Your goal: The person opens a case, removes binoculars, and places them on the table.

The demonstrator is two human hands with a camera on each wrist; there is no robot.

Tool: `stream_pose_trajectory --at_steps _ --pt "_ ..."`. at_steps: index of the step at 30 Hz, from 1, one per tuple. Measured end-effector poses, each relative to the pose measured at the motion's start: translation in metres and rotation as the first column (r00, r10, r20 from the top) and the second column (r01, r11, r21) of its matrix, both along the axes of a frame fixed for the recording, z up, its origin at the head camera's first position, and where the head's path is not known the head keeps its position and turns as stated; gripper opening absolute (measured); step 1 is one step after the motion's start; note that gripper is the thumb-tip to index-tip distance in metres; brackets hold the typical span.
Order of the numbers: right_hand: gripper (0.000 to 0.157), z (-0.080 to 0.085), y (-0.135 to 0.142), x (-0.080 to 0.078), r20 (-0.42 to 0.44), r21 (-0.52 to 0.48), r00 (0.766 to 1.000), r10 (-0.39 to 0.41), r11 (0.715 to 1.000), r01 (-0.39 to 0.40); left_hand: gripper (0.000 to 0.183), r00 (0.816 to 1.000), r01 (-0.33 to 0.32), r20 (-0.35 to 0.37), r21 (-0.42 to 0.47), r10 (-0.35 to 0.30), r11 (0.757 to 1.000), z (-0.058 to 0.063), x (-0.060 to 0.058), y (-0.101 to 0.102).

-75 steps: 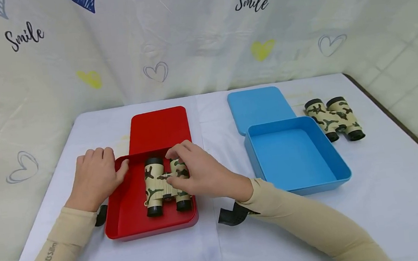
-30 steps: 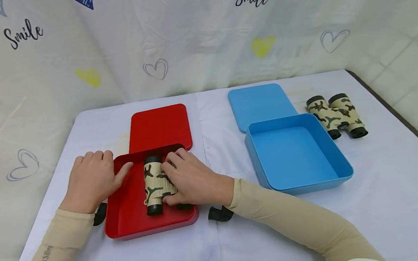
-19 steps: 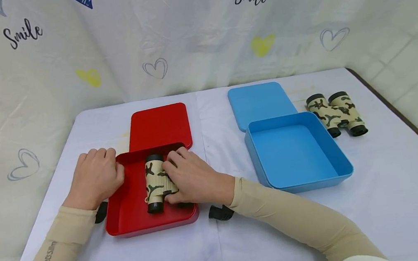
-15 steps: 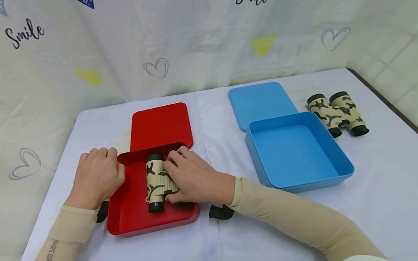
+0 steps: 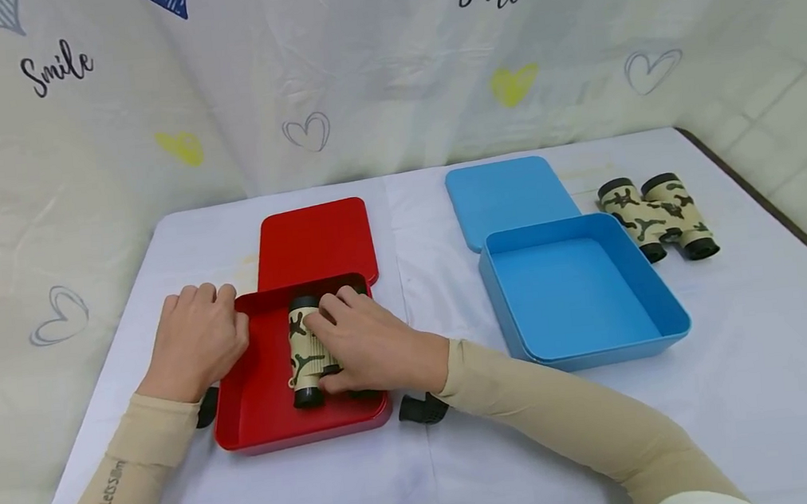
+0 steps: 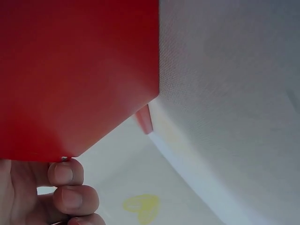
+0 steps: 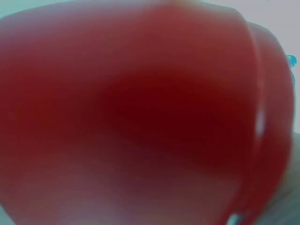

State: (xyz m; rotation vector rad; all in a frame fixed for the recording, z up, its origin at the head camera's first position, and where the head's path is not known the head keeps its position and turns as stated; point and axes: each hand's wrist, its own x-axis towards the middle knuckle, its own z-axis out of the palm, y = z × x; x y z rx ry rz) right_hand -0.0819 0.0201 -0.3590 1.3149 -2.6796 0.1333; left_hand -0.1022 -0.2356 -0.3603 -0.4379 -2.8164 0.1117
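Observation:
The red box [image 5: 264, 408] stands on the white-covered table without its lid. My left hand [image 5: 195, 338] grips its upper left rim, thumb folded down at the edge. Curled fingertips [image 6: 72, 198] show against the box's outer wall [image 6: 79, 79] in the left wrist view. Camouflage binoculars [image 5: 304, 355] lie inside the box, toward its right side. My right hand [image 5: 376, 346] reaches over the right wall and holds their right barrel, mostly hiding it. In the right wrist view, the blurred red box wall [image 7: 154, 108] covers nearly everything.
Behind the red box lies its red lid [image 5: 316, 243]. A blue box [image 5: 583, 292] stands to the right, with a blue lid [image 5: 510, 201] behind it. A second pair of camouflage binoculars [image 5: 660, 217] lies at the far right. A printed cloth [image 5: 387, 61] hangs behind the table.
My right hand has come down from above the binoculars and taken hold of their right barrel. The left thumb, raised earlier, has folded against the box rim. The head view has shifted slightly.

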Motion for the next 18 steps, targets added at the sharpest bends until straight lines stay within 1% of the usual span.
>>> stream_pose_trajectory --at_steps 4,7,12,15,18 --pt "0.062 0.0021 -0.004 0.0004 0.04 0.016 0.999 0.003 1.0 -0.004 0.017 0.999 0.024 -0.026 -0.011 -0.024 1.0 0.0 -0.0001 0.0" --pt "0.066 0.0047 -0.0057 0.0001 0.093 0.042 0.996 0.002 0.999 -0.006 0.018 0.998 0.043 -0.053 -0.01 -0.043 0.999 -0.0003 -0.0006 0.0005" --pt "0.07 0.007 -0.0079 -0.0015 0.131 0.074 0.991 0.014 0.997 -0.024 0.019 0.997 0.046 -0.062 0.001 -0.046 0.999 -0.0002 -0.0006 0.0006" --pt "0.071 0.0076 -0.0088 -0.0026 0.149 0.074 0.989 0.023 0.997 -0.034 0.02 0.997 0.049 -0.066 0.006 -0.048 0.999 0.0 -0.0005 0.0005" --pt "0.071 0.0078 -0.0106 -0.0038 0.166 0.075 0.985 0.046 0.995 -0.06 0.019 0.997 0.048 -0.065 0.007 -0.047 0.999 -0.0001 0.0 -0.0002"
